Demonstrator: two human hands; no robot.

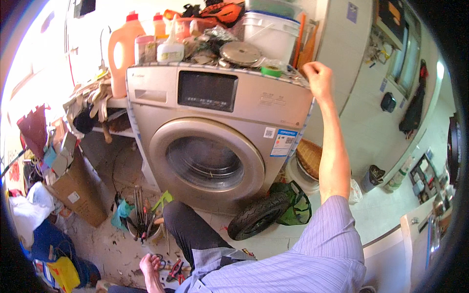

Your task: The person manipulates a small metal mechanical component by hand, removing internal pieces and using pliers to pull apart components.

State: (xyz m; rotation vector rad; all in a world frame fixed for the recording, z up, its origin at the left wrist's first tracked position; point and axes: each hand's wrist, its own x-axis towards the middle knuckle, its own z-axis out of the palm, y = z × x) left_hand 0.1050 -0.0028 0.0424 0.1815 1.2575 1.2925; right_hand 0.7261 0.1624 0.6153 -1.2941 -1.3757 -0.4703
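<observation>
My right hand [318,79] is stretched out to the top right corner of a champagne-coloured front-loading washing machine [259,97]. Its fingers are curled together, and whatever they may hold is hidden. Closest to it on the machine's top are a roll of green tape [271,72] and small clutter. Low down on the left, my left hand [150,264] is closed above the floor; I cannot make out anything inside it. Beside that hand lie red-handled pliers [175,270] and other small tools. The washer's round door [207,158] is closed.
An orange jug [123,49], a white bucket [270,34] and a round metal lid [240,52] crowd the machine's top. In front stand a pot of tools [146,227] and a black tyre [259,215] by a green bag [295,202]. A cardboard box [80,190] leans at left.
</observation>
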